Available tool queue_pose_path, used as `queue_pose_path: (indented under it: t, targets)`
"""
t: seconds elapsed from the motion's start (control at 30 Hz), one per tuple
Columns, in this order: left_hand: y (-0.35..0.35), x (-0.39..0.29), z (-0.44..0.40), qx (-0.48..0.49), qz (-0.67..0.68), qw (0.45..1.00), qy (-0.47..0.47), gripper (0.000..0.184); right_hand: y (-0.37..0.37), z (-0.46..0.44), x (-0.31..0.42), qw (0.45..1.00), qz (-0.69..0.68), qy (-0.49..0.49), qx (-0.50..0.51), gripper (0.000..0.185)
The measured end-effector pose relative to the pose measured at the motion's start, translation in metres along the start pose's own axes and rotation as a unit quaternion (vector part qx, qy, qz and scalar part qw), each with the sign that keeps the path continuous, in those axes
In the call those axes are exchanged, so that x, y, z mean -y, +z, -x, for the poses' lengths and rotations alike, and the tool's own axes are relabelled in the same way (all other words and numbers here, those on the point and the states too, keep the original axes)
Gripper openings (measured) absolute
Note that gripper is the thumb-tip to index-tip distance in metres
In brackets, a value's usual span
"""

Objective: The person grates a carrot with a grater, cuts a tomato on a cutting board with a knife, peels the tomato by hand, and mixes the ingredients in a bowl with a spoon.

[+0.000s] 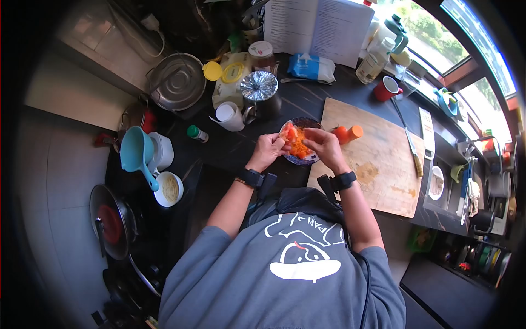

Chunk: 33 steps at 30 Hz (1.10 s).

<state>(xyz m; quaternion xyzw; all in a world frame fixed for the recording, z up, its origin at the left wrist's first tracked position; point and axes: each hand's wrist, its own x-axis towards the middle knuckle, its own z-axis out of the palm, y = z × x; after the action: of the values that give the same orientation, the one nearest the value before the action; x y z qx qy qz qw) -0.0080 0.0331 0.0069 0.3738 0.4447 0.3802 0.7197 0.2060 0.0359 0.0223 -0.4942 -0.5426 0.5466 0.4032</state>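
Over a patterned bowl (302,160) of shredded carrot (299,148), my left hand (267,152) is closed, pinching a wet red piece (290,131) that looks like tomato. My right hand (327,149) reaches in from the other side, its fingers curled together at the shreds. Whatever those fingertips hold is hidden. Just beyond the right hand, a thick orange carrot piece (356,131) and a red-orange piece (341,134) lie on the wooden cutting board (378,159).
A knife (415,152) lies along the board's right side, near a white grater (427,131). Behind the bowl stand a foil-topped pot (259,90), a jar (262,56) and an open book (320,30). At left are a green-capped shaker (198,134), a blue ladle (137,149) and a white bowl (169,189).
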Motion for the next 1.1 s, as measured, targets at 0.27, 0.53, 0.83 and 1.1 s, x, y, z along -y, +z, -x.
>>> queue_pose_path:
  t: [0.27, 0.53, 0.83, 1.1]
  targets:
    - [0.021, -0.003, 0.003, -0.102, -0.341, 0.917, 0.179, 0.025, 0.016, 0.001, 0.011, 0.992, 0.097, -0.058, -0.056, 0.029]
    - [0.016, -0.003, 0.003, -0.014, -0.332, 0.934, 0.132, 0.028, 0.007, -0.001, 0.001, 0.996, 0.080, 0.010, -0.050, 0.018]
    - [0.018, 0.001, 0.005, 0.010, 0.109, 0.994, -0.022, 0.034, 0.013, 0.003, 0.000, 0.945, -0.308, 0.081, -0.070, 0.015]
    - [0.015, -0.010, 0.011, 0.067, 0.121, 0.990, -0.035, 0.033, 0.005, 0.008, -0.009, 0.890, -0.447, 0.085, -0.012, 0.008]
